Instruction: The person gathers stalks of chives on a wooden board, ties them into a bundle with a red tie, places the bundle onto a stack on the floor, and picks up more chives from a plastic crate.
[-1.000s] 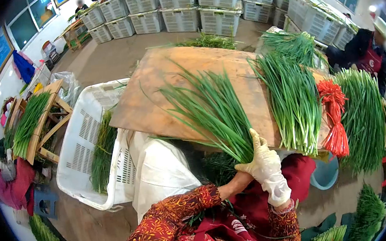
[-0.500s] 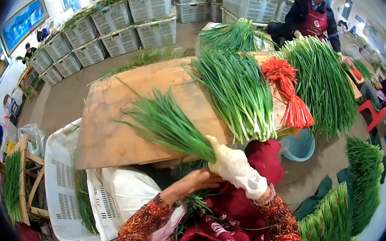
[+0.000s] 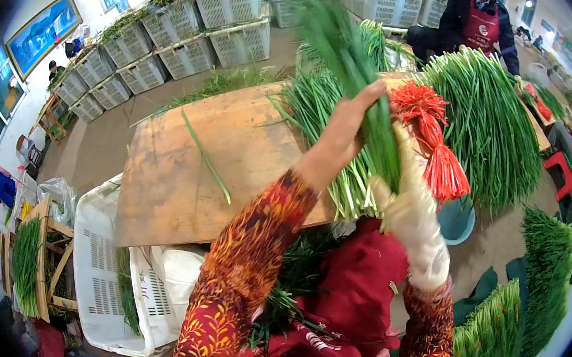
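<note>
A bunch of garlic chives (image 3: 381,138) stands nearly upright above the board, its leafy tops blurred. My bare left hand (image 3: 343,126) is closed around its middle. Lower down, my right hand (image 3: 402,202), in a pale glove, is at the bunch's base; motion smears its fingers, but they appear wrapped round the stems. Behind the bunch, a pile of chives (image 3: 318,117) lies on the wooden board (image 3: 188,164), partly hidden by my hands. Just right of my glove hangs a bundle of red ties (image 3: 434,143). One loose leaf (image 3: 205,155) rests on the board.
A large chive pile (image 3: 491,124) covers the board's right end. A white crate (image 3: 96,279) stands at left and a blue bucket (image 3: 458,220) below the board at right. More chives (image 3: 549,263) stand on the floor. A co-worker in a red apron (image 3: 480,25) sits beyond.
The bunch has moved up and right from the board's middle and swung upright. My left hand has risen from my lap and taken hold of it. A loose leaf now shows on the board.
</note>
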The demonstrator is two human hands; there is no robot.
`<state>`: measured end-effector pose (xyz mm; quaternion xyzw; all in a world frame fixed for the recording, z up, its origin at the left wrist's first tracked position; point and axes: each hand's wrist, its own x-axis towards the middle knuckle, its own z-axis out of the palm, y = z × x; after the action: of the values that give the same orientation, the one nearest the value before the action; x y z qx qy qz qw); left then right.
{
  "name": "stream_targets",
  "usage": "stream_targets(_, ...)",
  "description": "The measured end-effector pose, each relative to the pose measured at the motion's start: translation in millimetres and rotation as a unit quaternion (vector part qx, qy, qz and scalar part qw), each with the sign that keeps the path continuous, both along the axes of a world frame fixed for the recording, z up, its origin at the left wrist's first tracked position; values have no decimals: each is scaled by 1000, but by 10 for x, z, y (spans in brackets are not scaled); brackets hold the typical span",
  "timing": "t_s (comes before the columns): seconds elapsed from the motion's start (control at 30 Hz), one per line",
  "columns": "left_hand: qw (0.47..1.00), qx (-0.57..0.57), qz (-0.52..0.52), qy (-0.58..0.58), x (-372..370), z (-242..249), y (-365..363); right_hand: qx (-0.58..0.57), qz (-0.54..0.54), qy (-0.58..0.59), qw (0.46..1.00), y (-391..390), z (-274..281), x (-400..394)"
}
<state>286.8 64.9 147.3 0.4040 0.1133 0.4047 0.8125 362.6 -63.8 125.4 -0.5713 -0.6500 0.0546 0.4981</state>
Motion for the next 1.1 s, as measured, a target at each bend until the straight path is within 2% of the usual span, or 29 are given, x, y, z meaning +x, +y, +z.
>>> stream_targets(0.03, 997, 56, -13, 59, 155, -51, 209, -35, -48, 4, 998, 91, 17, 107)
stream_targets(0.07, 971, 134, 7, 197, 213, -147, 487, -37, -48, 3, 998, 190, -86, 202)
stream_targets(0.1, 920, 210, 27, 331, 257, -260, 692, -35, -96, -64, 993, 323, -263, 291)
stream_targets(0.13, 871, 257, 165, 384, 255, -359, 728, -31, -143, -130, 981, 412, -310, 319)
stream_targets(0.17, 800, 298, 298, 427, 227, -479, 746, -179, -188, -178, 949, 404, -346, 282)
stream_targets(0.23, 731, 425, 367, 386, 52, -688, 714, -226, -220, -236, 919, 454, -580, 187)
stream_targets(0.3, 671, 599, 297, 322, 33, -698, 487, -227, -206, -235, 922, 430, -549, 143)
stream_targets(0.33, 645, 656, 202, 335, 69, -805, 416, -159, -216, -262, 927, 458, -670, 155)
stream_targets(0.37, 610, 707, 107, 341, 120, -918, 389, -183, -186, -252, 932, 455, -715, 200)
stream_targets(0.4, 622, 693, 53, 360, 136, -1010, 422, -215, -169, -259, 926, 417, -648, 258)
stream_targets(0.43, 623, 697, 51, 352, 140, -1030, 434, -244, -150, -265, 921, 364, -531, 322)
stream_targets(0.5, 599, 703, 50, 380, 132, -1070, 478, -247, -40, -11, 968, 131, -366, 711)
stream_targets(0.53, 612, 695, 48, 374, 128, -1051, 463, -224, -58, 92, 968, 113, -377, 816)
stream_targets(0.57, 615, 692, 48, 376, 130, -1067, 466, -247, -91, 125, 957, 143, -341, 897)
stream_targets(0.63, 591, 719, 89, 355, 154, -1102, 463, -293, -105, 171, 935, 319, -625, 1110)
stream_targets(0.67, 597, 708, 96, 364, 165, -1082, 433, -284, 2, 291, 914, 435, -869, 1193)
stream_targets(0.7, 597, 707, 99, 366, 192, -1090, 422, -257, 18, 269, 928, 540, -1009, 1211)
stream_targets(0.77, 656, 657, 122, 351, 233, -1102, 408, -257, 10, 313, 914, 640, -816, 837)
stream_targets(0.8, 661, 653, 101, 356, 241, -1079, 426, -273, 6, 195, 942, 728, -841, 793)
stream_targets(0.83, 660, 649, 103, 364, 233, -1057, 446, -281, 18, 224, 933, 726, -821, 773)
stream_targets(0.9, 788, 538, 50, 295, 195, -995, 473, -310, 38, 285, 906, 709, -769, 767)
stream_targets(0.93, 764, 565, 155, 271, 158, -970, 470, -342, 30, 279, 897, 708, -732, 780)
stream_targets(0.97, 746, 555, 224, 292, 39, -958, 484, -329, 48, 307, 892, 682, -706, 757)
stream_targets(1.03, 818, 415, 314, 245, -341, -850, 365, -326, 63, 333, 883, 678, -690, 776)
stream_targets(1.07, 816, 411, 318, 252, -534, -881, 285, -322, 62, 324, 888, 697, -755, 819)
stream_targets(1.1, 858, 318, 347, 209, -730, -930, 159, -335, 56, 295, 893, 721, -815, 874)
